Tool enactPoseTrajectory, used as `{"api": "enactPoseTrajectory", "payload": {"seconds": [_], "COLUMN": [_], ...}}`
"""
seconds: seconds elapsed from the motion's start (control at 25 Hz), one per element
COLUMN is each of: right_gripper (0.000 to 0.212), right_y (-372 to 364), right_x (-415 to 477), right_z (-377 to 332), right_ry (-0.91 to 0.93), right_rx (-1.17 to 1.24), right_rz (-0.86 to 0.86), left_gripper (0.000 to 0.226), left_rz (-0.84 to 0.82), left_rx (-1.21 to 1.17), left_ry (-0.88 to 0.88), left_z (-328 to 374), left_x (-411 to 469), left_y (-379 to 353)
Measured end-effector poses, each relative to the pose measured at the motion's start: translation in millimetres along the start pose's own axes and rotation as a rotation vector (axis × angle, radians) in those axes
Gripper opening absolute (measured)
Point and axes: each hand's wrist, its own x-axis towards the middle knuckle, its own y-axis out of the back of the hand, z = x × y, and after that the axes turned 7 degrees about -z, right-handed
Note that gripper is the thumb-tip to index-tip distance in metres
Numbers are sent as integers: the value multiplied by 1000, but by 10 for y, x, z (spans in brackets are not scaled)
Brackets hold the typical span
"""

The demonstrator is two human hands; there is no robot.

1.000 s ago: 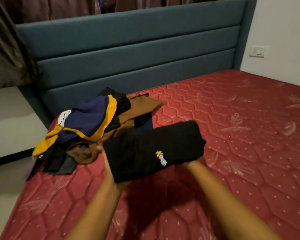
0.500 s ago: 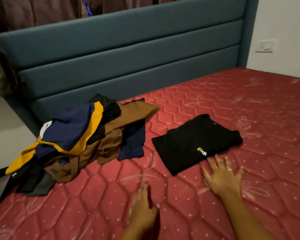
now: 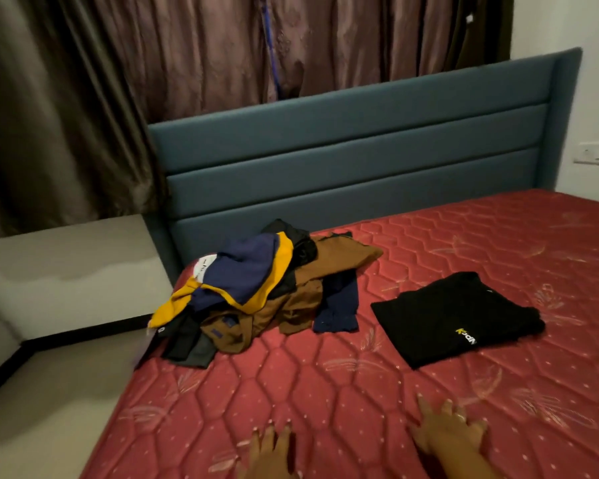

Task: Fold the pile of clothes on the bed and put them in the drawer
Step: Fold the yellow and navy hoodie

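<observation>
A folded black T-shirt [image 3: 453, 318] with a yellow and white logo lies flat on the red quilted mattress [image 3: 325, 385], right of centre. A loose pile of clothes [image 3: 256, 288] in navy, yellow, brown and black sits near the bed's left edge by the headboard. My left hand [image 3: 270, 451] and my right hand [image 3: 446, 430] hover low over the mattress at the bottom of the view, fingers spread and holding nothing, well short of the T-shirt and the pile.
A blue padded headboard [image 3: 353, 150] backs the bed, with brown curtains [image 3: 153, 81] behind it. A pale bedside cabinet [image 3: 66, 271] stands left of the bed. A wall socket [image 3: 597, 153] is on the white wall at right.
I set the folded black T-shirt down on the mattress and let go with both hands. My hands drew back toward me, and the view lifted and turned left.
</observation>
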Motion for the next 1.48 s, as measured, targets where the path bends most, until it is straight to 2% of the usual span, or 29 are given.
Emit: {"api": "enactPoseTrajectory", "payload": {"seconds": [0.12, 0.16, 0.2, 0.28, 0.4, 0.52, 0.76, 1.0, 1.08, 1.2, 1.28, 1.32, 1.4, 1.44, 1.48], "right_gripper": [71, 73, 76, 80, 80, 80, 77, 51, 45, 27, 29, 31, 32, 33, 33], "right_y": [218, 268, 310, 386, 483, 528, 698, 882, 925, 1037, 1066, 1040, 910, 857, 819], "right_x": [-179, -207, -238, -292, -352, -253, 234, 681, 640, 262, -121, -363, -894, -1218, -1524], "right_z": [-849, -1180, -1488, -2149, -2982, -3597, -4113, -4516, -4550, -4512, -4475, -4455, -4405, -4368, -4341], "right_ry": [183, 253, 324, 423, 495, 499, 390, 345, 391, 504, 555, 601, 708, 743, 766], "right_rx": [-47, -44, -36, -75, -108, -170, -199, -280, -259, -235, -76, 41, 261, 315, 314], "right_rz": [-63, -69, -62, -27, 93, 202, 221, 301, 389, 629, 690, 677, 604, 554, 505], "left_gripper": [81, 78, 79, 81, 83, 88, 92, 97, 92, 86, 89, 92, 85, 71, 53], "left_rz": [68, -1, -40, 9, 35, -25, -157, -161, -173, -254, -370, -398, -406, -371, -251], "left_rx": [-151, -188, -229, -271, -261, -195, -280, -223, -214, -228, -198, -268, -725, -1012, -1173], "left_ry": [231, 278, 293, 307, 309, 319, 249, 201, 190, 148, 143, 139, 208, 214, 216], "left_z": [-712, -990, -1226, -1714, -2267, -2709, -3175, -3350, -3294, -3216, -3203, -3196, -3087, -3003, -2961], "left_x": [-115, -58, -1, 69, 279, 573, 1225, 1535, 1461, 1263, 1077, 975, 726, 558, 431], "left_y": [271, 319, 397, 511, 561, 519, 249, 149, 132, 185, 316, 383, 476, 557, 600]}}
